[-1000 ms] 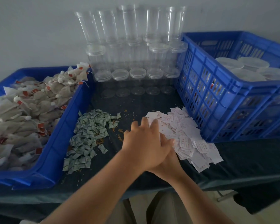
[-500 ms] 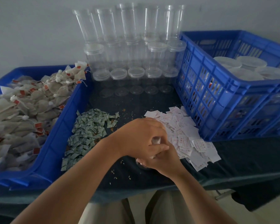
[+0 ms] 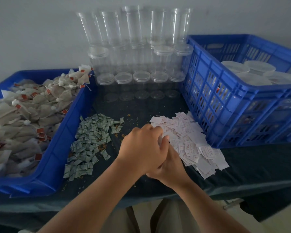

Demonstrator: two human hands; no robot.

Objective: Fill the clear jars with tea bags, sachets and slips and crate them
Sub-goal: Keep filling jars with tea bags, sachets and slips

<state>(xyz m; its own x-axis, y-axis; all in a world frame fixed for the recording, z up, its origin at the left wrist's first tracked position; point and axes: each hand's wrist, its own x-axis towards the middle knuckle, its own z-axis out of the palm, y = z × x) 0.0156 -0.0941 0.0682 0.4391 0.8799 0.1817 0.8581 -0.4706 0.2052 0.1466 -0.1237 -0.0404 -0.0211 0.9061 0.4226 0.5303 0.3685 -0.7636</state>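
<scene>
Dark cloth covers the table (image 3: 250,167) across the lower frame. At the right stands a blue slatted crate (image 3: 242,105) with lidded jars (image 3: 259,68) inside it. At the left lies a blue tray (image 3: 57,148) heaped with tea bags (image 3: 23,115) bearing red tags. Between the two, at top centre against the wall, empty clear jars (image 3: 136,47) are stacked in tiers, some lidded. A pile of white slips (image 3: 191,142) lies just beside the crate's near corner, and a pile of green sachets (image 3: 89,138) lies just beside the tray.

At the centre, the left hand (image 3: 141,148) lies over the right hand (image 3: 170,167), at the near-left edge of the slips. The left fingers are curled downward and close together; a pale sliver shows under them, but what it is I cannot tell. The right fingers are hidden beneath the left hand. Brown crumbs (image 3: 134,119) dot the cloth between the piles.
</scene>
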